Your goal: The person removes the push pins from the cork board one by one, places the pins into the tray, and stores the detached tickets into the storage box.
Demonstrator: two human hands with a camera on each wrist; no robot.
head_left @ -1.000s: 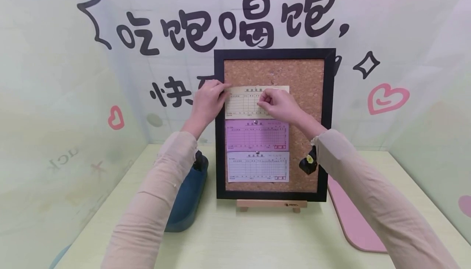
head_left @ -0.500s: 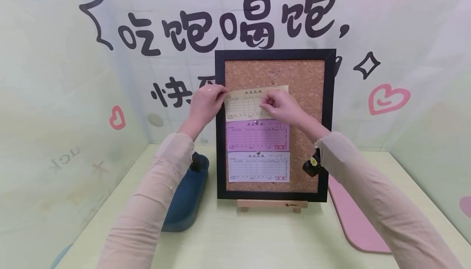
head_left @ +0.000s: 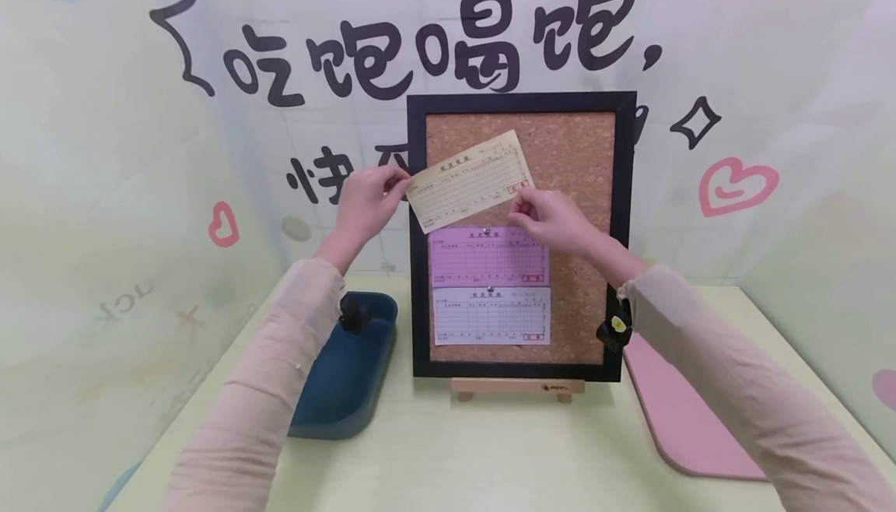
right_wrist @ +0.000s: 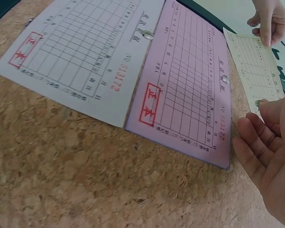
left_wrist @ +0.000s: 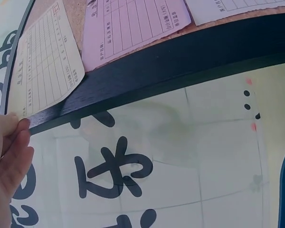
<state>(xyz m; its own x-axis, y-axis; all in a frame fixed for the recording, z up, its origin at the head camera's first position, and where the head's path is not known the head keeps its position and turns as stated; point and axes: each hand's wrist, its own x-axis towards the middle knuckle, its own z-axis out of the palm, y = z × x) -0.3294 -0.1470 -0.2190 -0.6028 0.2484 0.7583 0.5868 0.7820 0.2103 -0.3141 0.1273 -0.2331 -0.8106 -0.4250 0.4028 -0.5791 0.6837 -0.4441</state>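
My left hand [head_left: 367, 199] pinches the upper left corner of a yellow receipt slip [head_left: 469, 180], which tilts up to the right in front of the corkboard [head_left: 577, 263]. My right hand [head_left: 556, 220] is near the slip's lower right corner. In the right wrist view its thumb and finger pinch a small silver thumbtack [right_wrist: 259, 102]. Below the yellow slip, a pink receipt slip [head_left: 490, 259] and a white receipt slip [head_left: 490, 321] hang one above the other, each with a silver tack at its top edge.
The black-framed board leans on a small wooden easel [head_left: 518, 386] on the pale table [head_left: 483, 457]. A dark blue tray [head_left: 343, 395] stands to the left, and a pink mat [head_left: 693, 426] lies to the right. Behind is a wall with black lettering.
The yellow slip has come away from its level place above the pink slip and tilted, its right end rising. My left hand moved left and slightly down; my right hand moved right and down.
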